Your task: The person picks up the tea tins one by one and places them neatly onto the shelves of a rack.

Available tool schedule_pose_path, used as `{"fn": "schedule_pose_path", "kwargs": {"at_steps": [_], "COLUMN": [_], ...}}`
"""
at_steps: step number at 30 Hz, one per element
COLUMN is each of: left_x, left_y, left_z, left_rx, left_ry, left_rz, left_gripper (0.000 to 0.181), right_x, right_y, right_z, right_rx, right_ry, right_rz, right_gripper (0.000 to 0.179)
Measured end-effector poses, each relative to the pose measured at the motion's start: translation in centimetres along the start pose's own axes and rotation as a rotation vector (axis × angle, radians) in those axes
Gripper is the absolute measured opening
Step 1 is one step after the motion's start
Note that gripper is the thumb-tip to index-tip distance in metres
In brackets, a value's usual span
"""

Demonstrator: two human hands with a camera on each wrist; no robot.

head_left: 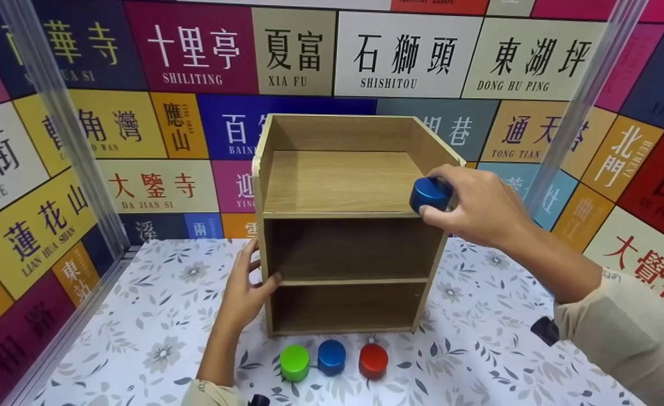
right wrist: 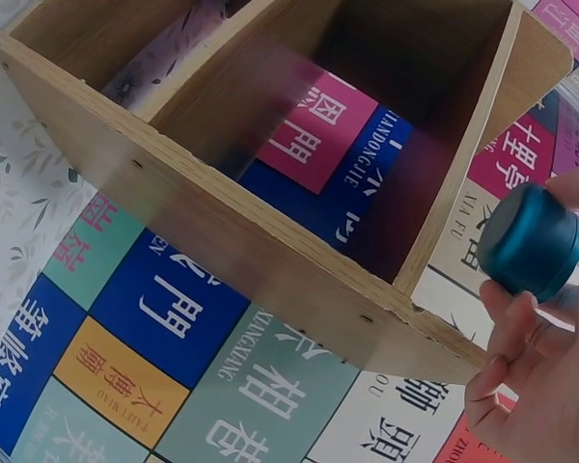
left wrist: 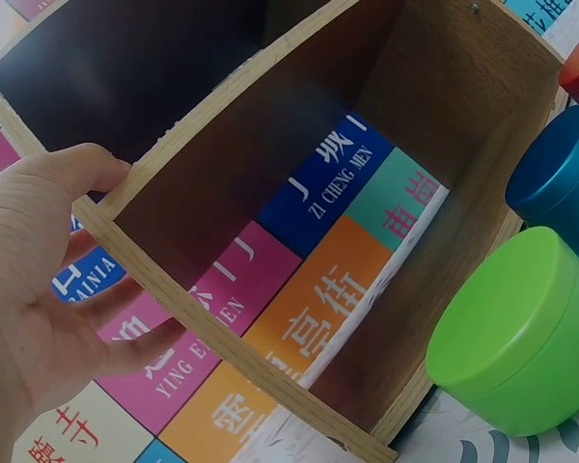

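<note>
A small wooden shelf unit point(head_left: 345, 281) with a raised rim round its top stands upright on the table. My left hand point(head_left: 246, 293) grips its left side panel, thumb on the front edge by the middle board and fingers along the outside. At the unit's top right, my right hand point(head_left: 478, 203) pinches a round blue tin point(head_left: 429, 194) between thumb and fingers. This tin point(right wrist: 531, 241) is held just off the side panel in the right wrist view. On the table before the unit sit a green tin point(head_left: 294, 362), another blue tin point(head_left: 331, 356) and a red tin point(head_left: 373, 361).
A white tablecloth point(head_left: 166, 352) with grey leaves and flowers covers the table. Behind stands a wall point(head_left: 405, 53) of coloured panels with lettering. Clear upright strips point(head_left: 70, 118) run at the left and right corners.
</note>
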State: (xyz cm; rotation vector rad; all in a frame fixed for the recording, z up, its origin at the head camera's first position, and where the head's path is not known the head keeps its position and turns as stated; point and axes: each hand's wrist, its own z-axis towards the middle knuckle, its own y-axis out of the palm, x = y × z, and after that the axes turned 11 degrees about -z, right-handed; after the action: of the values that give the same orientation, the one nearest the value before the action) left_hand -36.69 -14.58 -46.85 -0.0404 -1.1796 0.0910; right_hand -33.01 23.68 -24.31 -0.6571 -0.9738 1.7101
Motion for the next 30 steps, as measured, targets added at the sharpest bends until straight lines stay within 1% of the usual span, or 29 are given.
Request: {"fn": "schedule_pose_path", "kwargs": {"at_steps": [4,8,12,19,25,30], "left_x": [0.1,0.1,0.1,0.0,-0.3,-0.2], "left_y": [0.0,0.0,0.0,0.0,0.0,-0.1], "left_z": [0.0,0.0,0.0,-0.1,0.0,0.1], "left_rx": [-0.001,0.004,0.005,0.001,-0.002,-0.004], "left_ry": [-0.005,-0.016,-0.023,-0.004,0.021,0.022], "left_rz": [0.005,0.019,0.013,0.0,-0.023,-0.023], "left_gripper": [0.085,0.086,0.086,0.086,0.083,0.084], "right_x": [0.0,0.1,0.2,0.3,0.2,0.1], "right_y": [0.0,0.2,0.6,1.3,1.5,1.7], "right_z": [0.5,0.9,1.2,1.6,1.6,1.7], "right_rx": [0.0,-0.018,-0.027,-0.02,-0.033,-0.054], "right_ry": [0.003,0.014,0.017,0.014,0.052,0.069], "right_rz": [-0.019,-0.043,-0.076,-0.124,-0.149,-0.153], "right_gripper": [0.051,0.053,0.052,0.052,0.054,0.057]}}
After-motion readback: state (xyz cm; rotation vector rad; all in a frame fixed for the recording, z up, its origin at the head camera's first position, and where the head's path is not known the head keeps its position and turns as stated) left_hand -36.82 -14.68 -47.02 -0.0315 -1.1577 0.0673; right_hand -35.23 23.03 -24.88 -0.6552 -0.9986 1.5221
